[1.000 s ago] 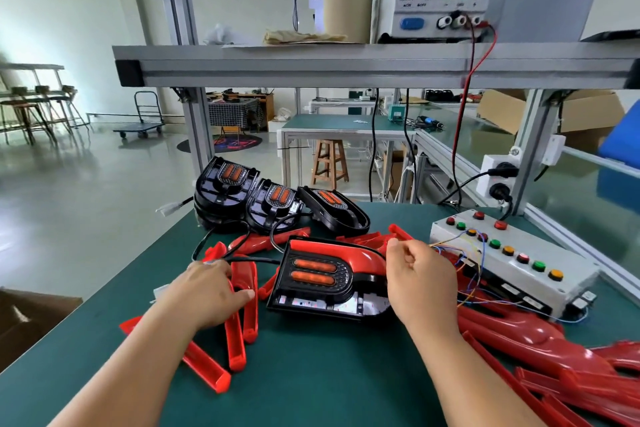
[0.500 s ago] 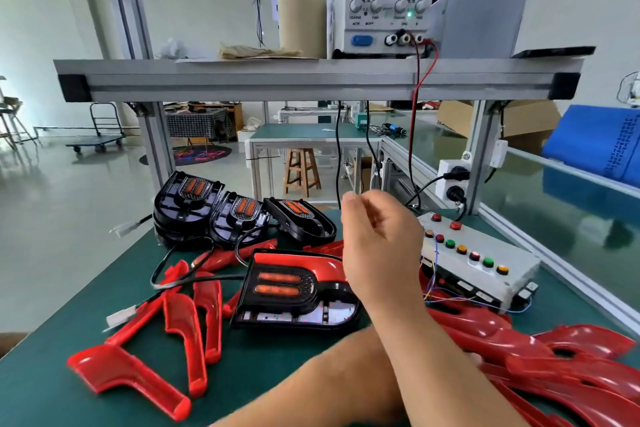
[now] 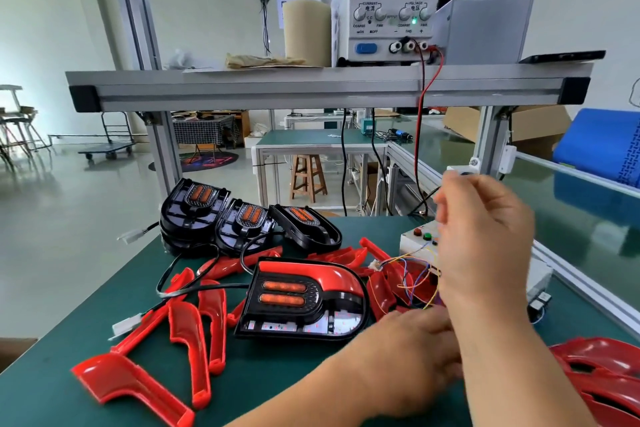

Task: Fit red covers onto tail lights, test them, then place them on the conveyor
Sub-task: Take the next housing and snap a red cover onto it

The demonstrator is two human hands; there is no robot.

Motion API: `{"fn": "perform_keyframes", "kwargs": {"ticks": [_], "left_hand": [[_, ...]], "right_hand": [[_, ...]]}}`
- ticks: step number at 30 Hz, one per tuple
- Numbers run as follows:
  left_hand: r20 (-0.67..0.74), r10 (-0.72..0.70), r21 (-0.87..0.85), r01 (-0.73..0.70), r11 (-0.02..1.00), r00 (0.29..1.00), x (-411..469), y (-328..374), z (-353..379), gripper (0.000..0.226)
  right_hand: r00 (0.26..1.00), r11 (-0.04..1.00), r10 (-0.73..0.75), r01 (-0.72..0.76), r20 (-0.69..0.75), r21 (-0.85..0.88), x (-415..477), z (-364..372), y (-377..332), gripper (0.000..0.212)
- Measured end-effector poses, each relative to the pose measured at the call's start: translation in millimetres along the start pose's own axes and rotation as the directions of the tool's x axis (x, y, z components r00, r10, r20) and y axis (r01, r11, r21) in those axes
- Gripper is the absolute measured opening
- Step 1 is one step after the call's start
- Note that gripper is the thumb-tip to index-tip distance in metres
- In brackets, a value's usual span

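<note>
A black tail light (image 3: 304, 298) lies flat mid-table with a red cover along its top and right edge; its black cable runs left to a white connector (image 3: 126, 324). My right hand (image 3: 485, 239) is raised above the button test box (image 3: 419, 239). It is blurred, with curled fingers seen from the back, and any hold is hidden. My left hand (image 3: 415, 350) reaches across to the right just below the tail light. It is blurred and partly behind my right forearm. Loose red covers (image 3: 194, 340) lie to the left.
Three bare black tail lights (image 3: 246, 225) lean in a row at the back. Thin coloured wires (image 3: 408, 274) trail from the test box over more red covers (image 3: 595, 371) on the right. A power supply (image 3: 388, 3) stands on the overhead shelf (image 3: 311, 87).
My right hand left the tail light and rose to the right, over the test box. My left hand left the loose covers and crossed to the right under my right arm.
</note>
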State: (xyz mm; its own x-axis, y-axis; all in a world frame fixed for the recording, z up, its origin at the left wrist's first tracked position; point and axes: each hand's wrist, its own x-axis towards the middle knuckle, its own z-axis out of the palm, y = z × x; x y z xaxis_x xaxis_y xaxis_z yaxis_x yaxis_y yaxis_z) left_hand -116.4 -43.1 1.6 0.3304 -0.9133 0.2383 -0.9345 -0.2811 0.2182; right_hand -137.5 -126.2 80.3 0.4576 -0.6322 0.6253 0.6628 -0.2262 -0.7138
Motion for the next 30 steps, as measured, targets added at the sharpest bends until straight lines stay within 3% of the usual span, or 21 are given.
{"fn": "perform_keyframes", "kwargs": {"ticks": [4, 6, 8, 10, 12, 16, 19, 24, 30], "left_hand": [[-0.051, -0.189, 0.046, 0.191, 0.98, 0.981, -19, -8, -23, 0.028], [-0.047, -0.259, 0.051, 0.261, 0.964, 0.965, -33, -24, -43, 0.026], [-0.024, -0.319, 0.016, 0.319, 0.948, 0.947, -54, -44, -65, 0.024], [-0.035, -0.368, -0.006, 0.368, 0.93, 0.929, -74, -64, -82, 0.02], [-0.094, -0.425, -0.01, 0.426, 0.905, 0.9, -93, -82, -89, 0.021], [-0.177, -0.501, -0.075, 0.496, 0.865, 0.847, -115, -102, -74, 0.029], [-0.165, -0.455, -0.08, 0.448, 0.891, 0.875, -115, -107, -61, 0.029], [-0.169, -0.393, -0.036, 0.393, 0.919, 0.904, -107, -110, -52, 0.031], [-0.22, -0.315, 0.009, 0.325, 0.946, 0.923, -101, -107, -40, 0.033]], "right_hand": [[0.997, 0.995, -0.046, 0.051, -0.059, 0.082, 12, -14, -9, 0.031], [0.998, 0.998, -0.061, 0.061, 0.0, 0.014, 14, -18, -5, 0.03], [0.98, 0.982, 0.015, 0.022, 0.197, -0.187, 10, -19, 5, 0.025], [0.882, 0.9, 0.171, 0.041, 0.439, -0.434, -6, -17, 22, 0.023], [0.79, 0.797, 0.267, 0.141, 0.552, -0.587, -26, -11, 42, 0.015], [0.752, 0.631, 0.412, 0.172, 0.514, -0.756, -52, -3, 71, 0.022], [0.702, 0.613, 0.53, 0.071, 0.476, -0.787, -57, -3, 79, 0.028], [0.733, 0.531, 0.535, 0.094, 0.419, -0.842, -56, -6, 85, 0.041], [0.729, 0.53, 0.573, 0.02, 0.375, -0.848, -56, -7, 86, 0.041]]}}
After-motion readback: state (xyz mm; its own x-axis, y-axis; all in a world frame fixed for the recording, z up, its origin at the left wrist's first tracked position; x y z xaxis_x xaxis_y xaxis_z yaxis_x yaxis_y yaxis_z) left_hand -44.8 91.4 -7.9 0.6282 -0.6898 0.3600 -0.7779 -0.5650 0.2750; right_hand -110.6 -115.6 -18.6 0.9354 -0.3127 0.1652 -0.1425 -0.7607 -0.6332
